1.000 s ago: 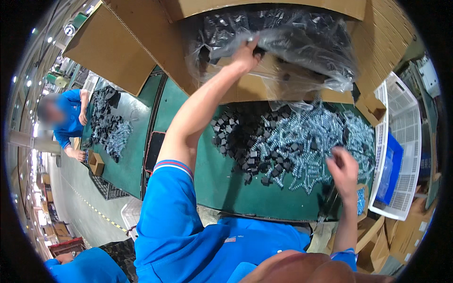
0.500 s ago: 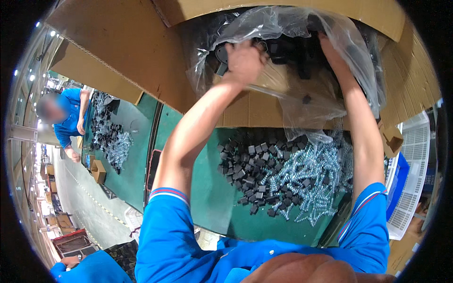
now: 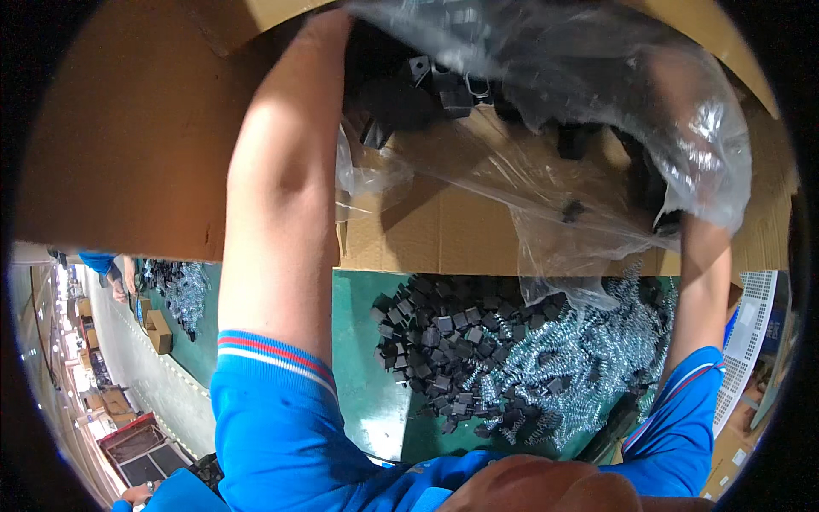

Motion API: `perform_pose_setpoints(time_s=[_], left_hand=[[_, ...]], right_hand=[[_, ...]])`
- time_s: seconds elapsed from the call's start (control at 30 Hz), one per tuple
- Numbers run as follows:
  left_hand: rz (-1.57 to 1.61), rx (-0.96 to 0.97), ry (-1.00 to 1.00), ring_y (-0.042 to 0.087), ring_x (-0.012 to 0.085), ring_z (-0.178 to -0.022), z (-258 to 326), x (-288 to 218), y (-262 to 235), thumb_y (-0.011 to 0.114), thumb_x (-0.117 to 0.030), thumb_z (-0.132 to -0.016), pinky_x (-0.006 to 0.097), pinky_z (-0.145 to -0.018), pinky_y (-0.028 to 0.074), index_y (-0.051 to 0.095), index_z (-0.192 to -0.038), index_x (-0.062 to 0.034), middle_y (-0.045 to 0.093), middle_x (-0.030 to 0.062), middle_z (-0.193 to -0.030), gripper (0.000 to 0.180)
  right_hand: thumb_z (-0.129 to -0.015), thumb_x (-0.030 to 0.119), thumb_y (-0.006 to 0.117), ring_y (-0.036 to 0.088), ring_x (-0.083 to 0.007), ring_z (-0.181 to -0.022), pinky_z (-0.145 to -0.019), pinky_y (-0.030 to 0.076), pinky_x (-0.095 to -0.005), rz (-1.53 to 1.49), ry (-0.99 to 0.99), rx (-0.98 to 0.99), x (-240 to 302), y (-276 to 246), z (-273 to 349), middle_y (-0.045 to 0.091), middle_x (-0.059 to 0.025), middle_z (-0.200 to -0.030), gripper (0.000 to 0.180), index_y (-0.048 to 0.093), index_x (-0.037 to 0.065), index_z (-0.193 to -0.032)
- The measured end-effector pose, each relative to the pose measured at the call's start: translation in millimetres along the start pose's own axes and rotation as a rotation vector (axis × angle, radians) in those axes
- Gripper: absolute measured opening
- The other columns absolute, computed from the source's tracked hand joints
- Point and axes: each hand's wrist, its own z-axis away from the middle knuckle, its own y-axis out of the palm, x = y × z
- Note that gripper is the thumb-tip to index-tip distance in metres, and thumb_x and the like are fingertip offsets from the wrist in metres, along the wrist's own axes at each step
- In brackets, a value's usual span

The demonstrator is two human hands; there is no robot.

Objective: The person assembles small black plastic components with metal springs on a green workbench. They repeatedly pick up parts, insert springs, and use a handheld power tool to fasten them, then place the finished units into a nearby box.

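Observation:
My left forearm (image 3: 286,162) reaches up into a large cardboard box (image 3: 444,230); its hand is hidden past the wrist at the box's top. My right arm also goes into the box. Through a clear plastic bag (image 3: 708,162) I faintly make out my right hand (image 3: 674,72), its fingers too blurred to read. The bag spreads across the opening and drapes over my right forearm. Black plastic parts (image 3: 456,98) lie inside the box between my arms, some with loop-shaped metal pieces. A loose flap of the bag hangs over the box's front edge.
Below the box, a green table (image 3: 367,375) carries a heap of small black blocks (image 3: 435,341) and a pile of silver springs (image 3: 572,367). A white perforated crate (image 3: 746,341) stands at the right. Another person's hand (image 3: 118,288) shows by a table at the far left.
My left hand has moved up and deeper into the box, out of sight. My right hand has gone under the plastic bag, which now covers more of the opening. My view has shifted closer.

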Motion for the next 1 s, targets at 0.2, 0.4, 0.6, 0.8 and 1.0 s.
perform_pose_setpoints(time_s=[0.2,0.4,0.6,0.8,1.0], left_hand=[[-0.012,0.024,0.032,0.054,0.0345,-0.12,-22,-5,7,0.056,-0.038,-0.091,0.053,-0.101,0.041,0.067,-0.116,-0.0135,0.06,0.0177,-0.125,0.036],[0.014,0.032,0.035,0.054,0.0348,-0.119,-24,1,13,0.057,-0.036,-0.09,0.053,-0.1,0.041,0.068,-0.114,-0.013,0.06,0.0181,-0.123,0.035],[0.013,0.027,0.033,0.055,0.035,-0.118,-15,3,4,0.057,-0.035,-0.09,0.052,-0.099,0.042,0.068,-0.112,-0.0125,0.061,0.0184,-0.121,0.033],[0.03,0.048,0.076,0.056,0.0352,-0.117,-17,-16,17,0.057,-0.033,-0.089,0.052,-0.098,0.043,0.068,-0.11,-0.0119,0.061,0.0187,-0.119,0.032],[0.026,0.037,0.062,0.056,0.0354,-0.116,-14,3,8,0.057,-0.031,-0.089,0.051,-0.097,0.044,0.068,-0.108,-0.0114,0.062,0.0191,-0.117,0.03]], right_hand=[[-0.088,0.03,0.066,0.055,-0.0375,-0.118,-0.102,0.043,-0.0419,-0.007,-0.008,0.005,-18,-7,9,0.062,-0.0169,-0.126,0.044,0.062,0.007,-0.126],[-0.088,0.029,0.066,0.055,-0.0374,-0.118,-0.102,0.043,-0.0419,-0.007,-0.029,0.038,-21,-32,38,0.062,-0.0169,-0.125,0.044,0.062,0.007,-0.126],[-0.089,0.028,0.066,0.055,-0.0374,-0.118,-0.102,0.043,-0.042,-0.006,-0.028,0.034,-24,-35,36,0.062,-0.0169,-0.125,0.043,0.062,0.006,-0.126],[-0.089,0.027,0.065,0.056,-0.0373,-0.118,-0.101,0.043,-0.0421,0.034,0.02,0.036,-39,-29,40,0.062,-0.0169,-0.125,0.042,0.062,0.006,-0.125],[-0.089,0.025,0.065,0.056,-0.0372,-0.118,-0.101,0.044,-0.0421,0.017,0.002,0.04,-35,-28,34,0.062,-0.0169,-0.125,0.042,0.062,0.006,-0.125]])
